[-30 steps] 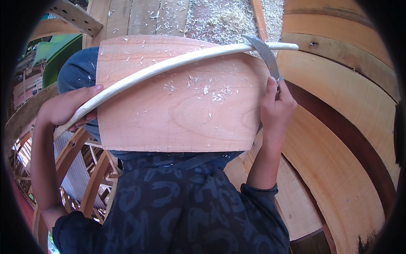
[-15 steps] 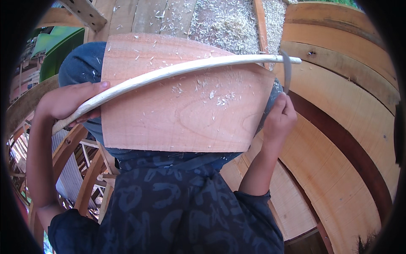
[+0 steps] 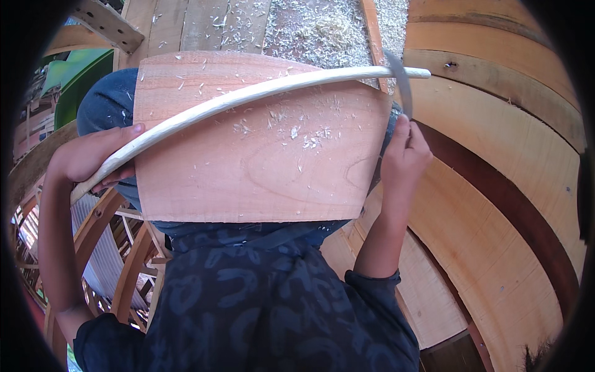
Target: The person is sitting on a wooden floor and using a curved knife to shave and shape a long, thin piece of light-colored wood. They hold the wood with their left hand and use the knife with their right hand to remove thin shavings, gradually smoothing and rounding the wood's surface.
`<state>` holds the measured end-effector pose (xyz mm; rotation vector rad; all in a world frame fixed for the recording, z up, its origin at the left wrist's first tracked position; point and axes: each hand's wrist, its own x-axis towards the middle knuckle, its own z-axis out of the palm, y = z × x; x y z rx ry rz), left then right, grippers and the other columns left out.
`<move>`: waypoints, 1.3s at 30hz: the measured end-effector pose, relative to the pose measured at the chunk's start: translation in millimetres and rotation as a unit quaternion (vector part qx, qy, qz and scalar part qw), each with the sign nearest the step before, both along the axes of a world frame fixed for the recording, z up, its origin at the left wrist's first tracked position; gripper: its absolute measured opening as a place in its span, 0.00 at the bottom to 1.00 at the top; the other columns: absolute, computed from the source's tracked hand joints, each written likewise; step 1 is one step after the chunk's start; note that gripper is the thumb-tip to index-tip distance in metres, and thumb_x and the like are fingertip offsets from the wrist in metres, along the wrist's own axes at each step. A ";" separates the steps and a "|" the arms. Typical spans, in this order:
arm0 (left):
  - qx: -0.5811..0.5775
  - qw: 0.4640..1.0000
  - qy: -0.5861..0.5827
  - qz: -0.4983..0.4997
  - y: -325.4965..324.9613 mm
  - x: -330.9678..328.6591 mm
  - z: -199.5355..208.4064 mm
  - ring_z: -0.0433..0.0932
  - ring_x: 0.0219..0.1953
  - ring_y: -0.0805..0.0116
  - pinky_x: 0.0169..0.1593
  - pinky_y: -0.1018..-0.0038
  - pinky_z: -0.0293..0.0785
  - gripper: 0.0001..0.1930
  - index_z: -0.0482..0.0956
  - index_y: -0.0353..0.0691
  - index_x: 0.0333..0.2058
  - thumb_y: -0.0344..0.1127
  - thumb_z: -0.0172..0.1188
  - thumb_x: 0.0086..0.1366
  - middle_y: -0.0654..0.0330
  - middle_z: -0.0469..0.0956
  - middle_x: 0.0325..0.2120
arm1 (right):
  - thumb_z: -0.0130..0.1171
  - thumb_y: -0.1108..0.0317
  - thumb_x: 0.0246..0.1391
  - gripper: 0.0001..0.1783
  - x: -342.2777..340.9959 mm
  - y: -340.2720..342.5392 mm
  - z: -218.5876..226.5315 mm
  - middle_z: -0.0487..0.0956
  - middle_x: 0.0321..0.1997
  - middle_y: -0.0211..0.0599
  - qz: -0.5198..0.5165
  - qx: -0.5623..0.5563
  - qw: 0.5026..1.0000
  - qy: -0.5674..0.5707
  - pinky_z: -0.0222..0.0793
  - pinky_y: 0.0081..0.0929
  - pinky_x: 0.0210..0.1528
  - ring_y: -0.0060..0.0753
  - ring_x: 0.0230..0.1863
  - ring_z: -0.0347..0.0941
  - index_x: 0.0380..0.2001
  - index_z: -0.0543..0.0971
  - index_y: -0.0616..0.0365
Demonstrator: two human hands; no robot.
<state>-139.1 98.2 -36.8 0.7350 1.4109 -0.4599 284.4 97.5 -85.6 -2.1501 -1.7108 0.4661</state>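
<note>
A long, pale, bowed wooden stick (image 3: pixel 248 95) lies slantwise over a flat wooden board (image 3: pixel 260 180) resting on my lap. My left hand (image 3: pixel 93 154) is closed round the stick's lower left end, thumb along its top. In my right hand (image 3: pixel 406 149) is a knife with a curved grey blade (image 3: pixel 400 80); its handle is hidden in my fingers. The blade crosses the stick close to its far right end. Small wood shavings (image 3: pixel 316 137) are scattered on the board.
A heap of shavings (image 3: pixel 331 34) covers the planks beyond my knees. Curved planks (image 3: pixel 496 118) rise on the right, with a dark gap between them. At the left stand wooden ribs (image 3: pixel 96 217), a drilled beam (image 3: pixel 111 25) and something green (image 3: pixel 80 84).
The knife blade has shifted left along the stick, away from its right tip. In the picture, the board, stick and left hand also sit slightly further left.
</note>
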 end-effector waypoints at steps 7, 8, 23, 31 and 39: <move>-0.039 0.999 -0.030 0.003 2.1 -6.9 -4.7 0.66 0.08 0.78 0.10 0.80 0.60 0.37 0.75 0.35 0.24 0.68 0.41 0.67 0.64 0.68 0.09 | 0.52 0.57 0.63 0.20 -12.0 -9.6 6.5 0.70 0.13 0.49 0.040 -0.009 0.999 0.002 0.62 0.38 0.22 0.49 0.14 0.65 0.25 0.75 0.65; -0.020 1.000 -0.007 0.005 0.7 -4.4 -4.8 0.66 0.08 0.78 0.10 0.80 0.60 0.37 0.75 0.35 0.24 0.68 0.41 0.67 0.65 0.68 0.09 | 0.52 0.57 0.63 0.20 -9.5 -7.2 3.5 0.70 0.13 0.49 0.034 -0.013 0.999 0.003 0.61 0.38 0.22 0.48 0.14 0.64 0.25 0.75 0.64; 0.044 0.999 0.012 0.012 -5.4 0.7 -0.6 0.65 0.09 0.78 0.11 0.80 0.60 0.36 0.75 0.36 0.22 0.68 0.42 0.67 0.64 0.69 0.11 | 0.53 0.55 0.62 0.21 10.8 -7.8 10.1 0.71 0.13 0.47 -0.013 -0.041 0.999 0.021 0.61 0.38 0.22 0.49 0.16 0.68 0.23 0.74 0.62; 0.144 0.983 0.095 -0.064 -13.0 19.3 15.0 0.73 0.23 0.71 0.30 0.75 0.70 0.39 0.78 0.32 0.26 0.69 0.41 0.67 0.58 0.73 0.21 | 0.50 0.55 0.64 0.24 25.2 0.5 5.1 0.67 0.11 0.44 -0.058 -0.017 0.997 0.047 0.58 0.37 0.21 0.41 0.14 0.60 0.23 0.73 0.66; 0.170 0.974 0.133 -0.067 -21.0 19.4 14.9 0.72 0.29 0.66 0.40 0.71 0.69 0.41 0.79 0.30 0.28 0.71 0.42 0.65 0.55 0.73 0.25 | 0.54 0.54 0.61 0.22 -9.0 -13.5 12.1 0.69 0.12 0.46 0.019 -0.067 0.998 0.009 0.61 0.37 0.21 0.48 0.13 0.66 0.21 0.73 0.63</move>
